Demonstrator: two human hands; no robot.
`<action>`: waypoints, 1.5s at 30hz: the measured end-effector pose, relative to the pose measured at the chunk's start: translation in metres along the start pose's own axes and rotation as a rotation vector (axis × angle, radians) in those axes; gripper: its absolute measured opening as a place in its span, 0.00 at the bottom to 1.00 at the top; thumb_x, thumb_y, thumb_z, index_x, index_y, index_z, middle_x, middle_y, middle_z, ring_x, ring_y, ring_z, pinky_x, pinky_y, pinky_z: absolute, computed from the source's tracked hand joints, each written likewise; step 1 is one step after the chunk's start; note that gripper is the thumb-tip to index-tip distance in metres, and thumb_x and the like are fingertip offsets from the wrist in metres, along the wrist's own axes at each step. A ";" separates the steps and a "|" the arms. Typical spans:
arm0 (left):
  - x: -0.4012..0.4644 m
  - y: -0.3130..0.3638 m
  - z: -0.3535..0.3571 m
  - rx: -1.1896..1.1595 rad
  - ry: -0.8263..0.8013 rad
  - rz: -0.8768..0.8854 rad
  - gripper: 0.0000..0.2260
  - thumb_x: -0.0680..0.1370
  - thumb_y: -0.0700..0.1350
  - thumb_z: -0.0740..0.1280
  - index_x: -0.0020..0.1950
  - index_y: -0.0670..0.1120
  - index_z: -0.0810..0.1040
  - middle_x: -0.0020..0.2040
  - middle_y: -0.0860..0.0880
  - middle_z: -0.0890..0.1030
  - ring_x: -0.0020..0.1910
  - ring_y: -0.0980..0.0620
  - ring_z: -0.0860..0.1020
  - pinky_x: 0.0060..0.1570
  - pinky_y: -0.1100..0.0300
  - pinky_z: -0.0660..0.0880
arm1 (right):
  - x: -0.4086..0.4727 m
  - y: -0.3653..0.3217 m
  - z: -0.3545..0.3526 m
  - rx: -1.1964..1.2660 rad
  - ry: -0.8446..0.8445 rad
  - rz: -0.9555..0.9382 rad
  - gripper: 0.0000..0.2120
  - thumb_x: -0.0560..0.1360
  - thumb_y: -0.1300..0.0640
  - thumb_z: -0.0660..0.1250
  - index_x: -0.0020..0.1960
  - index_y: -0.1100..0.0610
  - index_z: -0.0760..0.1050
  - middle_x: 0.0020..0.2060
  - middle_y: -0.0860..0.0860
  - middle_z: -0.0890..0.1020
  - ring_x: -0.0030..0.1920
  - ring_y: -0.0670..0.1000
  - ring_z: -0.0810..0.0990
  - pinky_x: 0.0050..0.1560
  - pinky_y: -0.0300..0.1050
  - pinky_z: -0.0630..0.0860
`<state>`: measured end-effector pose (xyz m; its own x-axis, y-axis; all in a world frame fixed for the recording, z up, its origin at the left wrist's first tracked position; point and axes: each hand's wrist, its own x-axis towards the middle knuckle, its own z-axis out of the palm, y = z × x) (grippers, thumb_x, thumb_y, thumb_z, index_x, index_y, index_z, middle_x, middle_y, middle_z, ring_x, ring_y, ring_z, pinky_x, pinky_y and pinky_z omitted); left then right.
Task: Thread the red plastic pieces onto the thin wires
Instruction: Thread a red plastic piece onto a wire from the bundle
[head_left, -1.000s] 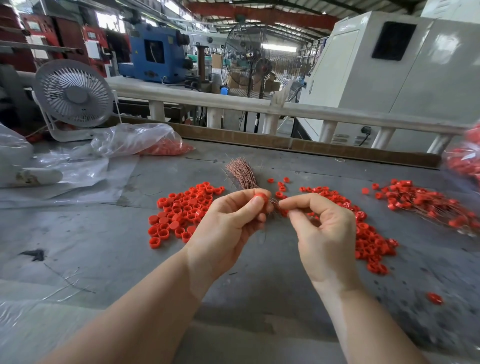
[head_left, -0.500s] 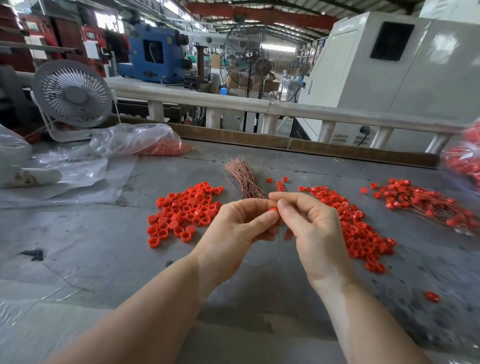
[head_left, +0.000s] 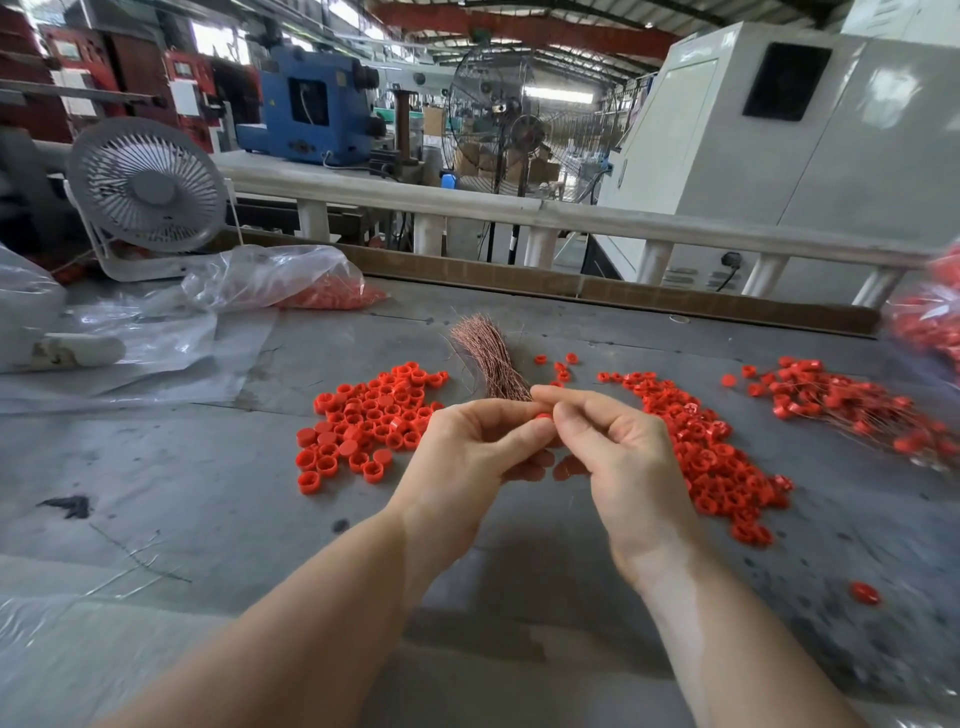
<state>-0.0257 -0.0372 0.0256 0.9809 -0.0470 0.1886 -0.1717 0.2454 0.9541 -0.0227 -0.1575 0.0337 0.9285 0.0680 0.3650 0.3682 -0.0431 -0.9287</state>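
My left hand (head_left: 467, 457) and my right hand (head_left: 623, 457) meet above the grey table, fingertips together. Between them they pinch one small red plastic piece (head_left: 543, 417); the thin wire there is too fine to make out. A bundle of copper-coloured wires (head_left: 488, 358) lies just beyond my fingers. One heap of red pieces (head_left: 363, 421) lies to the left of my hands. A second heap of red pieces (head_left: 711, 452) stretches to the right. Red pieces threaded on wires (head_left: 841, 410) lie farther right.
A small white desk fan (head_left: 148, 197) stands at the back left. A clear plastic bag of red pieces (head_left: 291, 283) and plastic sheeting (head_left: 130, 353) lie in front of it. A single red piece (head_left: 864, 593) lies near right. A wooden strip (head_left: 597, 291) borders the table's far edge.
My hands, apart a second ago, have come together. The red piece that my left thumb and forefinger held is now pinched between both hands.
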 end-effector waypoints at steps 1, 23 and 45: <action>0.000 0.000 0.000 -0.041 0.001 -0.024 0.05 0.72 0.37 0.68 0.42 0.44 0.83 0.32 0.50 0.82 0.31 0.57 0.78 0.33 0.67 0.75 | 0.000 0.000 0.000 0.006 -0.001 0.011 0.12 0.77 0.62 0.62 0.46 0.50 0.82 0.39 0.49 0.85 0.36 0.43 0.78 0.33 0.34 0.73; -0.004 0.007 0.002 0.001 -0.015 0.035 0.09 0.63 0.44 0.71 0.42 0.45 0.83 0.34 0.48 0.83 0.32 0.56 0.80 0.34 0.66 0.77 | 0.002 -0.007 -0.004 0.242 -0.006 0.229 0.13 0.76 0.61 0.62 0.40 0.53 0.83 0.37 0.49 0.84 0.36 0.44 0.77 0.33 0.37 0.68; -0.005 0.008 0.002 0.101 -0.055 0.092 0.09 0.72 0.33 0.68 0.40 0.48 0.82 0.33 0.50 0.84 0.29 0.58 0.79 0.31 0.67 0.76 | 0.001 -0.004 0.000 0.118 -0.040 0.224 0.14 0.78 0.56 0.60 0.43 0.55 0.83 0.34 0.50 0.83 0.33 0.44 0.78 0.31 0.35 0.70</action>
<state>-0.0327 -0.0372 0.0331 0.9548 -0.0821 0.2857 -0.2713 0.1521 0.9504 -0.0230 -0.1574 0.0378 0.9828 0.1093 0.1486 0.1433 0.0549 -0.9882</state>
